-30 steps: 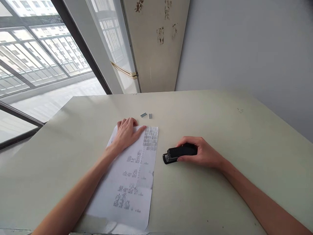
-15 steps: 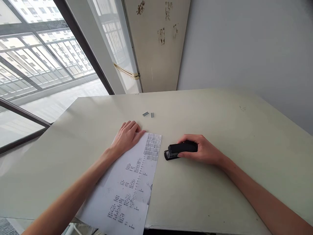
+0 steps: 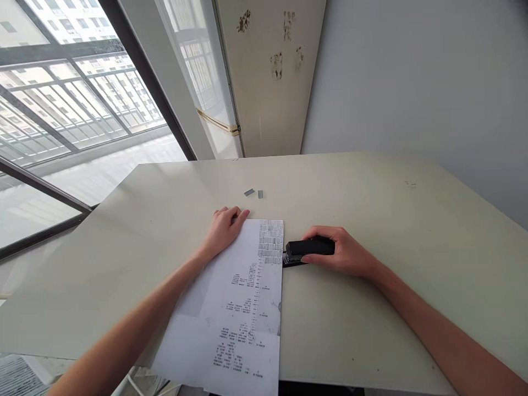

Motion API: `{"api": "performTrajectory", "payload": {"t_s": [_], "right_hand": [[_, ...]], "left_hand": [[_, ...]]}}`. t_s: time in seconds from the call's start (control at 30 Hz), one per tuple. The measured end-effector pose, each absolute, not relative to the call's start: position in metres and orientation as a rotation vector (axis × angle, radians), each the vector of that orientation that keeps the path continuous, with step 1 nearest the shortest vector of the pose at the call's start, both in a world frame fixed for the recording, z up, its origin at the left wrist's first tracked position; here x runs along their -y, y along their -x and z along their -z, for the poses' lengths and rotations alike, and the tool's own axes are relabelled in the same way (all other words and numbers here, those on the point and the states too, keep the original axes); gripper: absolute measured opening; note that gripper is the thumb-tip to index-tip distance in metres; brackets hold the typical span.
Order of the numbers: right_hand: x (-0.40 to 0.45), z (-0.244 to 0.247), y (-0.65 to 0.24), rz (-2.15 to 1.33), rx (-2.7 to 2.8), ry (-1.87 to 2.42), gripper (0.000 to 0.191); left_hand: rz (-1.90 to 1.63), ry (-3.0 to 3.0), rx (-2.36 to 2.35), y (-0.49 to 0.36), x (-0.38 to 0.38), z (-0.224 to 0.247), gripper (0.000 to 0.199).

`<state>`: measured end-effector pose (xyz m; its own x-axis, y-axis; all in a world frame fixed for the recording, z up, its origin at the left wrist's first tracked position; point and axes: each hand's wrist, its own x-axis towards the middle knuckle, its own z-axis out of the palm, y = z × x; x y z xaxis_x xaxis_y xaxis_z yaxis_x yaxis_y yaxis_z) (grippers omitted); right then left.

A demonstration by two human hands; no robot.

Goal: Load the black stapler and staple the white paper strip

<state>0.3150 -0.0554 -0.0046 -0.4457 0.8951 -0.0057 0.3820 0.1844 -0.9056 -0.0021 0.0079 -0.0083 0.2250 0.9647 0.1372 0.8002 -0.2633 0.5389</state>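
Printed paper sheets lie on the table, and their near end hangs past its front edge. My left hand grips the far left corner of the sheets, thumb along the top and fingers curled. Wrapped in my right hand is a black stapler, its front end pointing left at the right edge of the paper. The tip of its base appears to be under that edge. Two short strips of staples lie beyond my left hand.
The pale tabletop stretches out on both sides. A cream fridge with worn patches stands behind it, beside a grey wall. A framed window is at the left. Printed sheets show below the table at lower left.
My left hand has shifted the paper right and turned it straighter, so its right edge meets the stapler's front. The stapler stays about where it was in my right hand.
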Motion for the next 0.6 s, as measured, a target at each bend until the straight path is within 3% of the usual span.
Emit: {"api": "performTrajectory", "payload": {"t_s": [0.2,0.33,0.43,0.6], "right_hand": [[0.054,0.005,-0.313,-1.221,1.933,1.187,0.03],[0.054,0.007,-0.317,-1.208,1.939,1.159,0.035],[0.055,0.006,-0.321,-1.142,1.914,1.149,0.037],[0.057,-0.003,-0.313,-0.858,2.054,1.216,0.04]], "left_hand": [[-0.665,-2.113,-1.68,-0.016,-0.004,0.014,0.046],[-0.787,-2.164,-1.681,-0.017,0.007,0.005,0.028],[-0.833,-2.391,-1.387,-0.004,0.028,-0.008,0.019],[-0.448,-2.589,-0.871,0.01,0.076,-0.013,0.026]]}}
